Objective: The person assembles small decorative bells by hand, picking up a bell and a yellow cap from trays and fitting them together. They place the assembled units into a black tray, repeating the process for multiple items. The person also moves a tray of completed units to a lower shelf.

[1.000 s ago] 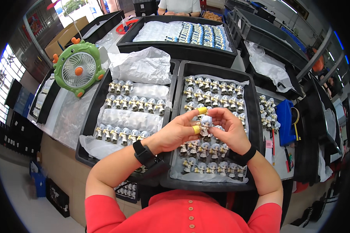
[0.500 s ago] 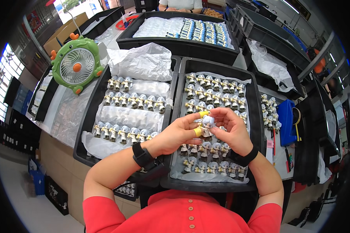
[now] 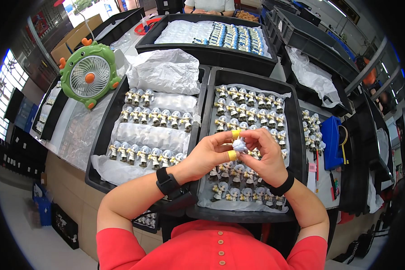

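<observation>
Between both hands, over the right tray, is a small figurine with pale silver hair; its head faces up and its body is mostly hidden by my fingers. My left hand pinches it from the left, with yellow tape on the thumb and a finger. My right hand grips it from the right with thumb and fingertips. Beneath them the right black tray holds rows of like figurines on white lining. The left black tray has several rows of them, with bare lining strips between.
A green fan stands at the left. Farther back is another black tray with blue-and-yellow figures. To the right are more figurines, a blue bin and pens. A person sits beyond the far tray.
The figurine has been turned and tipped, so its face and body no longer show, only the pale hair. My right hand has shifted slightly to the left around it.
</observation>
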A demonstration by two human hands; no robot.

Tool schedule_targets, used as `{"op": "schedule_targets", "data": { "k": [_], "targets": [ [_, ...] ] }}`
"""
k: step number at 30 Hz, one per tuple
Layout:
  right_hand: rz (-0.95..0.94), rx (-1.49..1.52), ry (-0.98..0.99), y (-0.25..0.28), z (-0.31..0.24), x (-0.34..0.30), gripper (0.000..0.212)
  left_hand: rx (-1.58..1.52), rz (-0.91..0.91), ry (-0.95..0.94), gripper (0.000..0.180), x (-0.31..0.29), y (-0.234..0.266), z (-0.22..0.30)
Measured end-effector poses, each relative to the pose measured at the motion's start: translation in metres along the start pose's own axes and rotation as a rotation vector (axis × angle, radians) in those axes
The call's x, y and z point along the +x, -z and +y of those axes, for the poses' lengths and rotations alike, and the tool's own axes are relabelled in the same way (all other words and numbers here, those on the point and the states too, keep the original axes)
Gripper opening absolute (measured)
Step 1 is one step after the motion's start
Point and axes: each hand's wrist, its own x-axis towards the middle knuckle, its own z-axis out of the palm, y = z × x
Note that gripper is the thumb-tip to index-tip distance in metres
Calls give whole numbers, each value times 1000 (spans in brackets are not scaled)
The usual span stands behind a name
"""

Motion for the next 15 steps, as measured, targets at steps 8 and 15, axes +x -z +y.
{"op": "schedule_targets", "data": {
  "k": [8, 15],
  "targets": [
    [-5, -107, 15, 4, -2, 1, 44, -1, -38, -3, 51, 2, 4, -6],
    [-15, 33, 4, 3, -1, 0, 48, -185, -45, 37, 52, 1, 1, -1]
  ]
}}
